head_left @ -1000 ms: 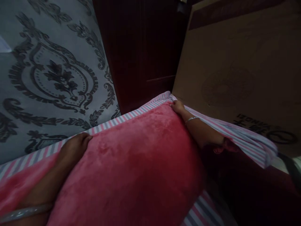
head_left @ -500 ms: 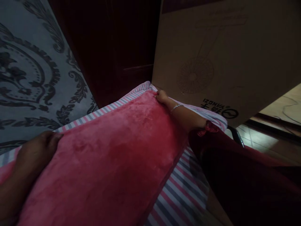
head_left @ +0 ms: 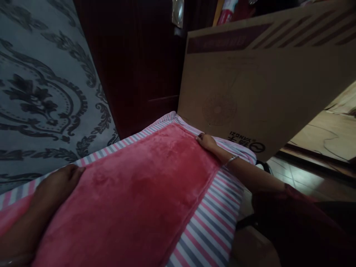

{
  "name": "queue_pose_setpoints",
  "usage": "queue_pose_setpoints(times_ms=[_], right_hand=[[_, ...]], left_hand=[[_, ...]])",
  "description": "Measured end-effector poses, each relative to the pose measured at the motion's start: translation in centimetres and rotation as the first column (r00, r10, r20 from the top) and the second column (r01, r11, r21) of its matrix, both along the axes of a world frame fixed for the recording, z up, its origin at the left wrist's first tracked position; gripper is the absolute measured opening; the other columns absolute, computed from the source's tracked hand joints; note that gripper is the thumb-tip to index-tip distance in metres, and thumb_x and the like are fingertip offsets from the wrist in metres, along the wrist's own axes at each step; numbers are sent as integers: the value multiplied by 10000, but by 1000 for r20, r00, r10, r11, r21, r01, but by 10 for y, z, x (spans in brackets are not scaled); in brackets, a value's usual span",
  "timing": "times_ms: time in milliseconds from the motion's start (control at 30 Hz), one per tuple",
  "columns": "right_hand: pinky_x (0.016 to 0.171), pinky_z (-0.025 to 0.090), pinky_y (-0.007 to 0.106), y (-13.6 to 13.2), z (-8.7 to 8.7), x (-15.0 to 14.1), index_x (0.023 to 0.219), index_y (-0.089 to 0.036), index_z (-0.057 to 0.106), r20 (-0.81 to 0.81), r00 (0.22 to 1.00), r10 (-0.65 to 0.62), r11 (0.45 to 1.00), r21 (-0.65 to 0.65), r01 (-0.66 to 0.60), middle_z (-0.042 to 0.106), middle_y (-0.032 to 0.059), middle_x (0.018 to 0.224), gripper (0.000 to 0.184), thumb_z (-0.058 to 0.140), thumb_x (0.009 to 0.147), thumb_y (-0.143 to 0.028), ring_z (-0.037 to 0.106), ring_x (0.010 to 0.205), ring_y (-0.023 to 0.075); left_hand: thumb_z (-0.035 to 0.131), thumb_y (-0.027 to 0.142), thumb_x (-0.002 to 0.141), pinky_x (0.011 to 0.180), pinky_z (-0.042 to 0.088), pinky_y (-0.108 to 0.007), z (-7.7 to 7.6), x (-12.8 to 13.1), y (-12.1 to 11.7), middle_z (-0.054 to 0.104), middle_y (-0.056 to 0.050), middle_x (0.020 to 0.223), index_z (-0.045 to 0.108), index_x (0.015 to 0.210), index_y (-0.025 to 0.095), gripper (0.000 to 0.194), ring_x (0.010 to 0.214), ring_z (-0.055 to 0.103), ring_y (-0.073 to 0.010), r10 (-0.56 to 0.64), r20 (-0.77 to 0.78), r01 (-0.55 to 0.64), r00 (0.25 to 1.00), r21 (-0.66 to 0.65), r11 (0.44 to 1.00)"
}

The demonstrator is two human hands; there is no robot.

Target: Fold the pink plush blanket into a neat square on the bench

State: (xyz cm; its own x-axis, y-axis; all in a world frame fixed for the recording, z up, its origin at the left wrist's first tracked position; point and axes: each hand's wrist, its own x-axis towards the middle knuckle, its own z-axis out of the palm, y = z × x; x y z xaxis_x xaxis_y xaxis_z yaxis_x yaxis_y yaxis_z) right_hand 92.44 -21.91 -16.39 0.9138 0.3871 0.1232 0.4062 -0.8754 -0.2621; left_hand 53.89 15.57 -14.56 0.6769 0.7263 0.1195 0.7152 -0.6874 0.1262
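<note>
A pink plush blanket [head_left: 128, 178] lies flat over a sheet with pink, grey and white stripes [head_left: 205, 218], which shows along its edges. At the blanket's wall-side edge, my left hand [head_left: 59, 183] is closed with its fingers curled around the edge; the fingertips are hidden. My right hand [head_left: 206, 141], a silver bangle at the wrist, pinches the blanket's far right edge. Beyond that hand, the striped sheet is bunched into folds.
Patterned wallpaper [head_left: 41, 96] rises at the left beside a dark red wooden door [head_left: 139, 63]. A large cardboard box [head_left: 258, 85] with a fan drawing stands behind the far edge. Pale tiles [head_left: 303, 178] and a cable show on the floor at right.
My right hand has moved from the far corner along the right edge, toward me. My left hand stays on the left edge. The view has tilted up, showing more of the box and door.
</note>
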Motion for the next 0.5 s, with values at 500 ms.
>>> queue_pose_setpoints(times_ms=[500], right_hand=[[827, 479, 316, -49, 54, 33, 1259, -164, 614, 98, 989, -115, 991, 74, 107, 657, 176, 1247, 361, 529, 954, -338, 632, 1132, 288]], left_hand=[[239, 424, 974, 808, 469, -377, 51, 45, -44, 719, -180, 1090, 600, 1081, 162, 459, 998, 676, -310, -23, -54, 29, 998, 115, 993]])
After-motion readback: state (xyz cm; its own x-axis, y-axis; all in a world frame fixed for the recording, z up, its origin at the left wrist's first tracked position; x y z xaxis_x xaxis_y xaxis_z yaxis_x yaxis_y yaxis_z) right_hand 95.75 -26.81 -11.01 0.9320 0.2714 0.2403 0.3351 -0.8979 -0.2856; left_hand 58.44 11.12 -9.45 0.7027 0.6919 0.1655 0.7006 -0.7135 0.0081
